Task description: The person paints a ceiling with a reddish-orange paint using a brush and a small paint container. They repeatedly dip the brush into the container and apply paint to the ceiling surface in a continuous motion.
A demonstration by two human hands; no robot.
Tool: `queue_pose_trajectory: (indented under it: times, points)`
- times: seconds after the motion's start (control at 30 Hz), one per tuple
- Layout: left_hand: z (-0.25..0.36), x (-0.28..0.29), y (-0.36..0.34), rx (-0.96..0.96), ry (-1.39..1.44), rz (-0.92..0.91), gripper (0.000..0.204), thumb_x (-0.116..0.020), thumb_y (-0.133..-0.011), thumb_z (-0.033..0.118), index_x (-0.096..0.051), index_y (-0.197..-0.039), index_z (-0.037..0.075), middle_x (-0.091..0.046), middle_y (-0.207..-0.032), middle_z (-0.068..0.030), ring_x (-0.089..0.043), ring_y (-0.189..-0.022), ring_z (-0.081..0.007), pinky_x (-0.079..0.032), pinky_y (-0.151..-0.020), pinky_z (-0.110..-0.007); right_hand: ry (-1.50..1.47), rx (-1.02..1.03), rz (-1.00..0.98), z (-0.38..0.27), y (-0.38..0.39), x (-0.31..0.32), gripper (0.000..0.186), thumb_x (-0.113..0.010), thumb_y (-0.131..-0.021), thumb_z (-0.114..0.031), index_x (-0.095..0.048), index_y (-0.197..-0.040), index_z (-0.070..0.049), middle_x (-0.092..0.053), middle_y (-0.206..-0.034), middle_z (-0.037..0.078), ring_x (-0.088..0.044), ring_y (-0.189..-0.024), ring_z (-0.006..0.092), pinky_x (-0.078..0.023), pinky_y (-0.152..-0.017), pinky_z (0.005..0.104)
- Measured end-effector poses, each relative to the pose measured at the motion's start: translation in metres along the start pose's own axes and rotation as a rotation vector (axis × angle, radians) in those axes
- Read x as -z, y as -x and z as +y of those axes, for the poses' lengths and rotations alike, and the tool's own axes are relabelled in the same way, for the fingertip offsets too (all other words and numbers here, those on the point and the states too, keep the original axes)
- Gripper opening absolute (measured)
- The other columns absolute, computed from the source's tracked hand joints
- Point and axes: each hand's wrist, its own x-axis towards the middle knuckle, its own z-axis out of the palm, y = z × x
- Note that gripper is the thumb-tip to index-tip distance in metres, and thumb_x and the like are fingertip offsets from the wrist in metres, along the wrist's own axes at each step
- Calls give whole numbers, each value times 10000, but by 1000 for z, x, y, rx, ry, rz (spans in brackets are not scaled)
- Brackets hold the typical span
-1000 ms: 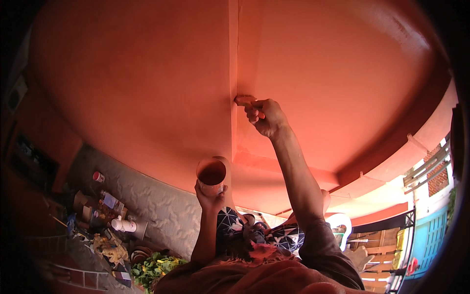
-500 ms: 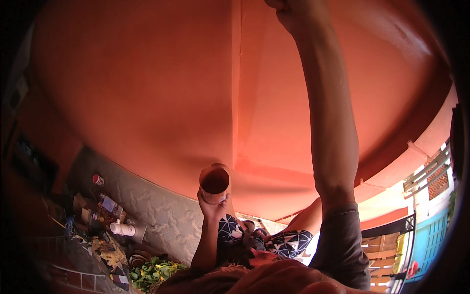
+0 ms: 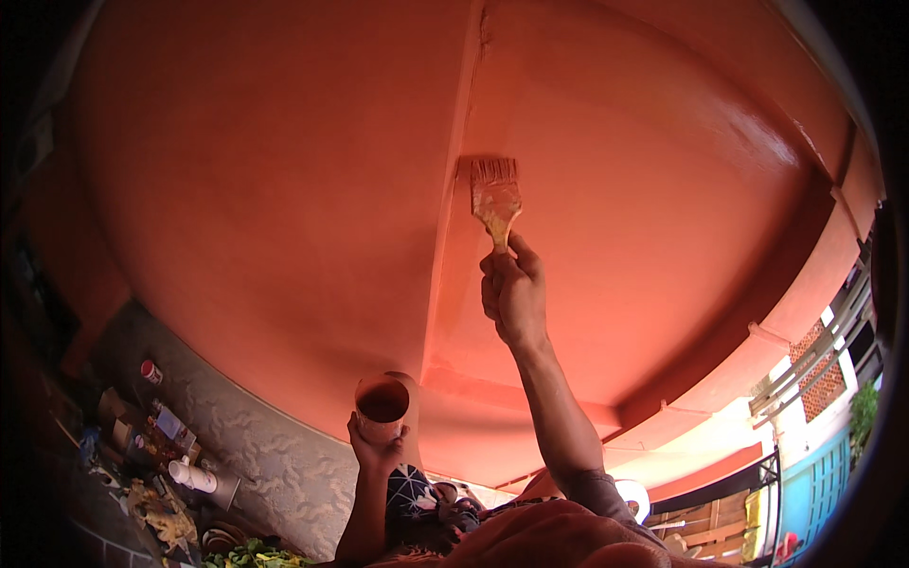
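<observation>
right hand point(image 3: 519, 289), center of frame: fingers pinched around the lower handle of a wide flat paintbrush point(image 3: 496, 204), which sits just above center. brush long axis runs near vertical in the frame, leaning slightly; bristles point to the top edge, yellowish handle points down into the hand, lower end hidden in the grip. broad flat face shows to the camera, smeared with red. bristle ends lie over the red wall point(image 3: 644, 218), just right of the long raised seam point(image 3: 452, 204) that runs from top middle down to lower center; cannot tell if they touch the surface. right forearm comes up from lower right of center.

left hand point(image 3: 379, 452), lower center left: fingers wrapped round the side of a round cup point(image 3: 381, 433), red-stained outside. cup mouth faces up and toward the camera, axis close to vertical; inside is dark reddish brown, fill level can't be told. cup is below and left of the brush, well apart.

lower left: grey textured wall point(image 3: 275, 464), white cylindrical container point(image 3: 193, 475), small red and white tub point(image 3: 151, 371), green leaves point(image 3: 251, 555) at the bottom edge. lower right: blue gate point(image 3: 816, 488), wooden slats point(image 3: 710, 525). dark patterned shorts point(image 3: 409, 494) at bottom center.
</observation>
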Motion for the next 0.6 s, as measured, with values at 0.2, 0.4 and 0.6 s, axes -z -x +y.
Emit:
queue_pose_trajectory:
  times: [0.2,0.4,0.6]
  points:
    - [3,9,-14,-47,-19,-81,604,-555,-908,634,-582,-1283,162,-671,-1045,-91,-650,-762,-269,-539,-493,-316,88,336,-57,-127,-91,-51,256,-383,-1050,-134,-551,-1166,20,-452,-689,3,-342,-457,50,-237,-381,224]
    - [5,8,-10,6,-2,-130,581,-536,-929,630,-603,-1264,159,-686,-1053,-108,-657,-760,-326,-558,-501,-321,138,316,-71,-91,-138,-54,193,-476,-1041,-211,-545,-1028,-32,-470,-657,3,-400,-492,97,-301,-415,271]
    - [5,14,0,-2,26,-95,597,-497,-950,607,-585,-1281,118,-672,-1049,-127,-667,-801,-342,-556,-496,-307,352,196,52,105,-43,2,365,-379,-1117,-294,-556,-1202,13,-420,-637,-33,-370,-428,44,-291,-360,235]
